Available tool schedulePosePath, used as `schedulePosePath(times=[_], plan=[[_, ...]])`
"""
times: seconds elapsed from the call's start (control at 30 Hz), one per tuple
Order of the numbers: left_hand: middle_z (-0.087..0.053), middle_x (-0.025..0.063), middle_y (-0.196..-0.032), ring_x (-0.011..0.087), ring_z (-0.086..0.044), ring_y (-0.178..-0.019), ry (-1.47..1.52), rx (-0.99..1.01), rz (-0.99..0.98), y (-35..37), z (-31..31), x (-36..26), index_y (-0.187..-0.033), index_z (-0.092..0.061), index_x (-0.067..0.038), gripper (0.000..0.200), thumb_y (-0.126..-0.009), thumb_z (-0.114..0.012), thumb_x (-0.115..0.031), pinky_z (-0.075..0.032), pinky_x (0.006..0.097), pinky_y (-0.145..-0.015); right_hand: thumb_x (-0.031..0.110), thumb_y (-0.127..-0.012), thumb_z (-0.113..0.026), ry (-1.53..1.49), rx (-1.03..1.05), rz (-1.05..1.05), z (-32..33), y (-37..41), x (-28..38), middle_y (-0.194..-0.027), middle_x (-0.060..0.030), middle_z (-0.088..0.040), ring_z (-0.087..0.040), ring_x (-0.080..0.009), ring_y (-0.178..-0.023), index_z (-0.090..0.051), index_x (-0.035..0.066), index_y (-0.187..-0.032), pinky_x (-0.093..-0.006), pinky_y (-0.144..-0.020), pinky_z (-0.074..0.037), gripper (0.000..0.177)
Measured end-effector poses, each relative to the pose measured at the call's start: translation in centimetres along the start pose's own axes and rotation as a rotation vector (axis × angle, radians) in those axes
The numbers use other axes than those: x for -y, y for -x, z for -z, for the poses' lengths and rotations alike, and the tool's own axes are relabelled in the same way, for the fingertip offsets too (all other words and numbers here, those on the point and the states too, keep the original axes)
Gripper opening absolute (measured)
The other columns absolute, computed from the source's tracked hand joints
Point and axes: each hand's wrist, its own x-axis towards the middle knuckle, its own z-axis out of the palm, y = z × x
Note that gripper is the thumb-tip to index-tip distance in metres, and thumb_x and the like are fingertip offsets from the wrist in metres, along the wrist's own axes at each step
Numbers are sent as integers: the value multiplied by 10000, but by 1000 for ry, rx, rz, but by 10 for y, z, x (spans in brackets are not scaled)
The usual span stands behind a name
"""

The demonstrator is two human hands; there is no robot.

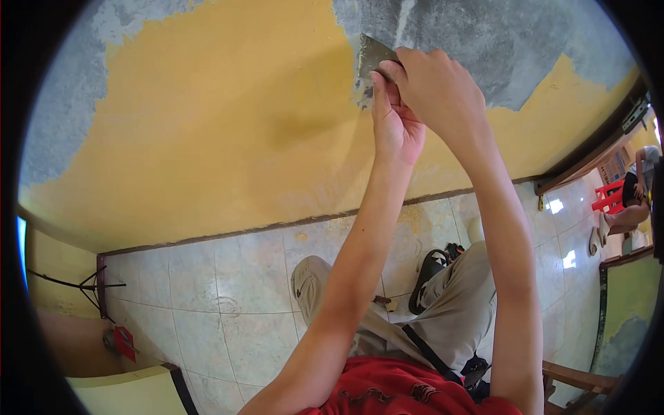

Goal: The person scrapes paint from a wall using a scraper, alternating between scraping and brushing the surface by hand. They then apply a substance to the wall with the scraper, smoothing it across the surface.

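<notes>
A flat metal scraper point(375, 57) lies against the wall, its blade along the edge between yellow paint point(228, 117) and bare grey plaster point(477, 41). My right hand point(443, 86) is closed around the scraper's handle end, which its fingers mostly hide. Just below and to the left, my left hand point(400, 117) is closed on the lower part of the same scraper, thumb pointing up and palm partly showing. Both hands touch each other.
Yellow paint flakes point(411, 220) lie on the tiled floor point(256, 270) by the wall. A black sandal point(430, 277) is near my legs. At the right, a person point(633, 187) sits near a red stool point(609, 197). A black stand point(90, 285) is at the left.
</notes>
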Motion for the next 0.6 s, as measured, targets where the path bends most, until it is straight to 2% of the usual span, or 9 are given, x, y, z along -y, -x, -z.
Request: schedulePosePath(times=[0.13,0.23,0.3,0.33,0.4,0.53,0.6], plan=[[-639,10,-1138,114,-615,-1075,12,7,35,-2,-11,4,-1208,-543,-89,377,-1020,-448,-402,-529,272,-914,348,-932,-549,52,-3,-6,2,-4,8,-755,-194,-672,-687,-380,-699,-667,42,-819,-439,-568,-547,347],[-643,16,-1126,109,-625,-1052,53,-91,20,-2,-8,2,-1207,-542,-87,359,-1018,-462,-382,-546,273,-884,348,-928,-555,48,25,-32,-1,-10,10,-752,-190,-674,-686,-384,-705,-670,35,-813,-442,-568,-545,353],[-597,-46,-1260,129,-574,-1163,-49,6,-20,-6,1,1,-1239,-551,-217,342,-998,-465,-444,-495,322,-1000,348,-928,-560,-21,37,-38,-5,-14,1,-745,-189,-674,-685,-387,-708,-670,25,-804,-441,-566,-544,362],[-597,-46,-1260,129,-574,-1163,-45,12,-17,-8,3,2,-1239,-551,-217,342,-998,-465,-444,-495,322,-1000,348,-928,-560,-15,32,-40,-5,-16,-1,-745,-189,-674,-685,-387,-708,-670,25,-804,-441,-566,-544,362],[-632,18,-1161,112,-632,-1043,-65,-98,-82,-6,-6,2,-1241,-528,-93,360,-1016,-472,-368,-555,256,-877,359,-933,-557,-43,91,-33,-4,-19,-1,-740,-195,-670,-682,-390,-700,-666,19,-808,-440,-563,-543,378],[-631,27,-1167,122,-630,-1051,16,-114,-38,-1,-18,1,-1258,-523,-92,370,-1020,-462,-369,-550,269,-901,368,-928,-572,9,48,-75,1,-13,18,-723,-197,-665,-683,-376,-682,-666,21,-782,-432,-557,-543,389],[-631,29,-1167,122,-629,-1053,77,-98,-6,0,-24,-1,-1260,-523,-93,370,-1022,-459,-369,-548,273,-907,363,-918,-593,102,47,-28,6,-11,27,-703,-197,-658,-687,-364,-677,-660,19,-742,-423,-554,-544,392]])
